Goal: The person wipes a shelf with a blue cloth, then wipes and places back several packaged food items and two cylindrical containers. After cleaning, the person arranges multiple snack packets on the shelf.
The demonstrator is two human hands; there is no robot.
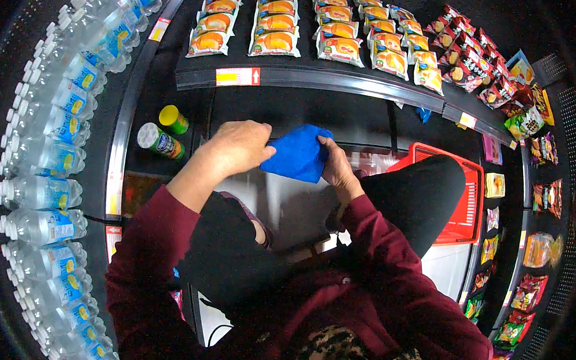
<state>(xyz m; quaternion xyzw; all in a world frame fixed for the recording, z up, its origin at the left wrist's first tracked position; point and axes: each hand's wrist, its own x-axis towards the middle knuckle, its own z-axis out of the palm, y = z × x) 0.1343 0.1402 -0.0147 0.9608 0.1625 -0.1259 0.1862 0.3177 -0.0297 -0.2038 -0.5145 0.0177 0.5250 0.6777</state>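
Observation:
A folded blue cloth is stretched between my two hands, above the floor and in front of the lower shelf. My left hand pinches its left edge, with most of the fingertips hidden from view. At the right edge, my right hand grips the cloth with the thumb on top. Left of my left hand, a green canister with a pale lid and a smaller can with a yellow lid stand on a low dark shelf.
Rows of packaged buns fill the shelf ahead, with red snack packets beside them. Clear drink bottles line the left shelf. A red shopping basket stands by my right knee. Snack bags hang or lie along the right shelves.

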